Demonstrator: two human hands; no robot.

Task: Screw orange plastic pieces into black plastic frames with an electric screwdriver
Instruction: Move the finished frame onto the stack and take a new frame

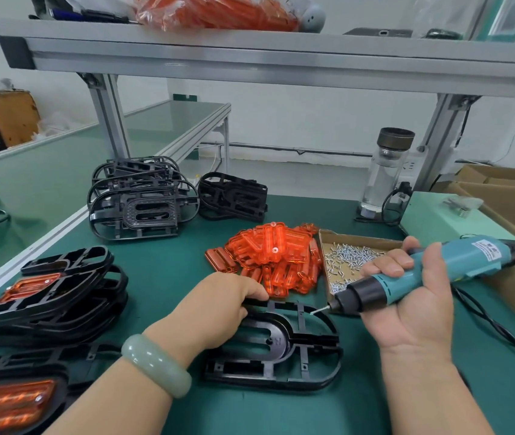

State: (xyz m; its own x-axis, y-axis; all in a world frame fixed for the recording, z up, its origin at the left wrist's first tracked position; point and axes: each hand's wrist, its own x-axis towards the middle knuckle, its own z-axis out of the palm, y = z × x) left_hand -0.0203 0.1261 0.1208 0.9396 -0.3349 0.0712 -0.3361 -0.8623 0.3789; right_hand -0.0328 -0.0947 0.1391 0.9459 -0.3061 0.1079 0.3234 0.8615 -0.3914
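Black frame [281, 350] lies flat toward the near edge of the surface [171, 246], no orange part in it. Left hand [218, 312]: fingers curled over the frame's far-left rim, gripping it. Right hand [413, 309]: fingers wrapped round the electric screwdriver [432, 271], bit tip at the frame's far rim; contact unclear. Orange pieces [275, 259] piled mid-surface, screw tray [353, 259] just beside them, toward the right edge. Assembled frames [46, 296] stacked by the left edge.

Glass bottle [382, 177], cardboard box [501, 178], aluminium shelf [250, 54]
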